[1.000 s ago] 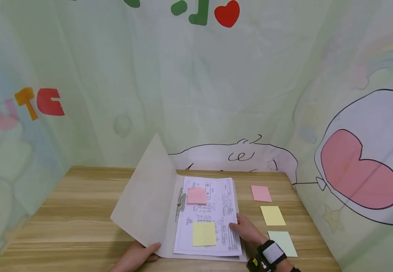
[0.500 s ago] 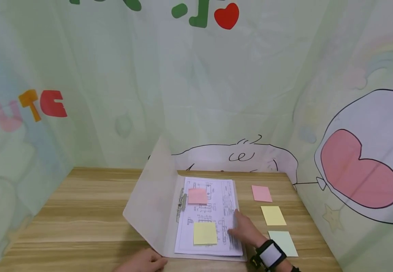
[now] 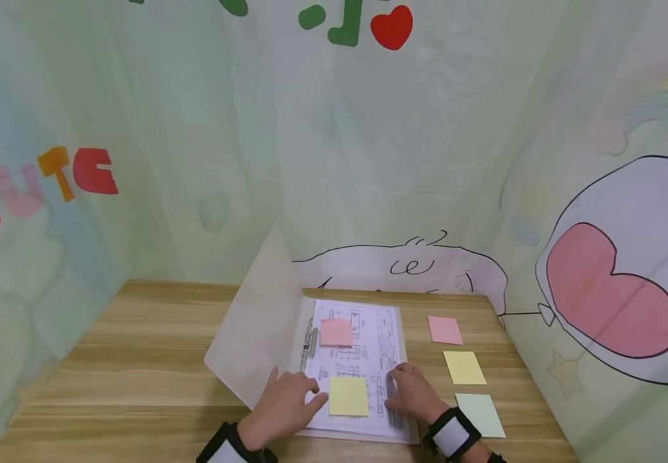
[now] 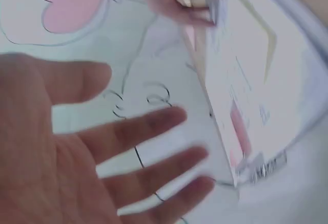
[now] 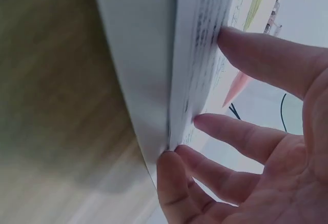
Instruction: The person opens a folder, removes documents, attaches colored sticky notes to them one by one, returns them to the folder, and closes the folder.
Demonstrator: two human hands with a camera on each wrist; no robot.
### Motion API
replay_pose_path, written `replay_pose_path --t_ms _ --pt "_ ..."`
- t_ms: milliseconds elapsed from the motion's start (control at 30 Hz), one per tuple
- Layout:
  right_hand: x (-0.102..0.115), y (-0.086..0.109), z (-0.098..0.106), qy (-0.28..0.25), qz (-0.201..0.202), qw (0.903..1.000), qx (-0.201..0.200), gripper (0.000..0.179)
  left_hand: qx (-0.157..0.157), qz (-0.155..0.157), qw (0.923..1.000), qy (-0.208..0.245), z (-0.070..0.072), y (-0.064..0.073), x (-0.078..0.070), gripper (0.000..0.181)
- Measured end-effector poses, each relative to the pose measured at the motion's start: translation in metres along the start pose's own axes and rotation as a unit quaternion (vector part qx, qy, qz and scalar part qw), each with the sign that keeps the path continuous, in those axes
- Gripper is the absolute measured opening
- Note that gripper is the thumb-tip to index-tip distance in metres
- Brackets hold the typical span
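Observation:
A white clip folder lies on the table, its cover raised on the left. Inside, by the metal clip, is a stack of printed drawing sheets with a pink sticky note and a yellow sticky note on top. My left hand is over the stack's lower left, thumb toward the yellow note. Its fingers are spread and hold nothing in the left wrist view. My right hand rests its fingertips on the sheets' right edge; in the right wrist view its thumb lies on the printed face.
Right of the folder lie a pink sticky note, a yellow one and a pale green one in a column. Bare wood tabletop extends to the left. A printed curtain hangs behind the table.
My left hand has let go of the folder's lower corner and moved up and right over the sheets. The cover stands steeper than a second ago. My right hand stays at the right edge.

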State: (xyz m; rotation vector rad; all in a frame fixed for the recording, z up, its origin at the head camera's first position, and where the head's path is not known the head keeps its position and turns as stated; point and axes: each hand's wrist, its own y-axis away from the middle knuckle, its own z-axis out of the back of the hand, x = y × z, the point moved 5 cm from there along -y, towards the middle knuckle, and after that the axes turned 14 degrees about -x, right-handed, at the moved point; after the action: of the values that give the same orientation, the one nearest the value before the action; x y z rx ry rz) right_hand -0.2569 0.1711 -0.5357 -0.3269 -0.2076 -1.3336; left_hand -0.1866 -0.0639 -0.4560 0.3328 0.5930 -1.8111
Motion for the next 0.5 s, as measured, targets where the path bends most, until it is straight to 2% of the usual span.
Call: replay_pose_path --t_ms 67,167,267,367,500 --pt "0.0 0.0 0.0 0.009 0.005 0.9999 0.002 0.049 -0.034 0.025 0.9985 -0.035 0.002 -0.007 0.003 0.028" --pt "0.002 -0.001 0.001 0.02 0.011 0.9997 0.005 0.048 -0.089 0.038 0.9915 -0.087 0.005 -0.016 0.009 0.032" --pt "0.005 0.0 0.003 0.026 0.014 0.9995 0.007 0.048 -0.118 0.046 0.984 -0.125 0.005 -0.024 0.018 0.035" --pt "0.006 0.001 0.005 0.027 0.009 0.9995 0.013 0.048 -0.115 0.068 0.9809 -0.142 0.002 -0.033 0.028 0.037" --pt "0.008 0.001 0.006 0.025 0.006 0.9995 0.018 0.047 -0.082 0.101 0.9818 -0.138 -0.004 -0.045 0.04 0.035"
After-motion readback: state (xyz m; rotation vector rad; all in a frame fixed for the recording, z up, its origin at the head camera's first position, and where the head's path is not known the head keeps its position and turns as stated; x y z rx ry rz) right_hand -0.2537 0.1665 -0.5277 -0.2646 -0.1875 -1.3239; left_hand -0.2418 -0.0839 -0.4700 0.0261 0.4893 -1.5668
